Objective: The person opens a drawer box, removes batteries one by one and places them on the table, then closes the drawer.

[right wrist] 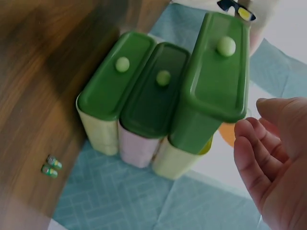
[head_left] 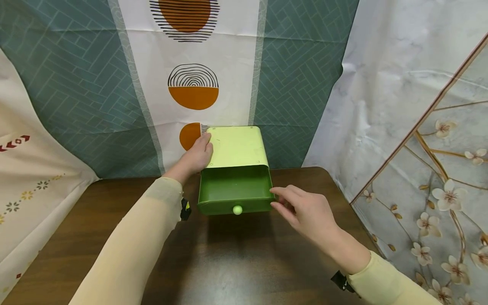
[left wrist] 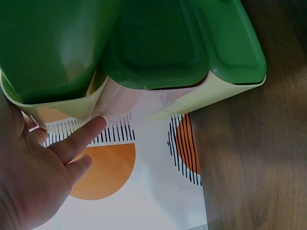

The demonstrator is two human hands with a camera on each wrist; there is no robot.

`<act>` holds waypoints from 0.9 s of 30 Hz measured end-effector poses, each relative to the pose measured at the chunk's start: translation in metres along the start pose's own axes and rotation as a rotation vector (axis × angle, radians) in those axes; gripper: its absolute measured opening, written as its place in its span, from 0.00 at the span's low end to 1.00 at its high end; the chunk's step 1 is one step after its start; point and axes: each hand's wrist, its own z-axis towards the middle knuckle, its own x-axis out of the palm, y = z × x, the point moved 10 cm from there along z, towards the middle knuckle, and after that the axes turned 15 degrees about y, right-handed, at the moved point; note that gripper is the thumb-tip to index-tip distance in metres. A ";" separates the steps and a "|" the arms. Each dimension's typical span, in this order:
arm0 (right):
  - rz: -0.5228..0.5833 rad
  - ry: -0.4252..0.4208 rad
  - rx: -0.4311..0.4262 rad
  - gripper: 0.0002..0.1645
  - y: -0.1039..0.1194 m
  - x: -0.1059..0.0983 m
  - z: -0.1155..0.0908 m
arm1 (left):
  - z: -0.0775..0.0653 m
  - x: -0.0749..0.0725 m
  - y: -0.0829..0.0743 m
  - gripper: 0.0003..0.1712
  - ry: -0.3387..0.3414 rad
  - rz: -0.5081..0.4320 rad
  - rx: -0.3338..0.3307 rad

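Cabinet (head_left: 237,146), one: upright on the table (head_left: 244,271), its back near the rear cloth (head_left: 301,84). Top drawer (head_left: 217,207), one: drawn out toward you, its front edge overhanging the wood below. Lower drawers (right wrist: 154,103), two: pushed in.

Left hand (head_left: 198,154): yours, resting against the cabinet's upper left side, fingers spread and fairly straight. Right hand (head_left: 309,212): yours, at the top drawer's right front corner, thumb and forefinger narrowly apart, other fingers loosely bent; whether the tips touch the corner, you cannot tell.

Open room: wood stretches from the cabinet toward you and to both sides; on the right it runs to the marbled cloth (head_left: 392,84), on the left to a cream cloth (head_left: 42,148). Behind, the gap is slight.

Surface: dark brown grained wood, glossy, rounded at the far right corner.

Counted: knobs (right wrist: 226,46), three, pale green, one per drawer; small green cylinders (right wrist: 51,166), two, side by side on the wood; sleeves (head_left: 129,245), two, pale yellow; wristbands (head_left: 185,209), two, black.
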 end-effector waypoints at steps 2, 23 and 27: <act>-0.019 -0.012 -0.041 0.23 0.009 0.003 0.001 | 0.000 0.000 0.000 0.38 -0.003 -0.004 0.003; -0.058 0.039 -0.123 0.21 0.050 0.047 0.017 | 0.000 0.000 -0.005 0.38 -0.003 0.029 0.000; -0.041 0.050 -0.123 0.21 0.053 0.051 0.022 | -0.002 -0.001 -0.004 0.38 -0.004 0.032 -0.001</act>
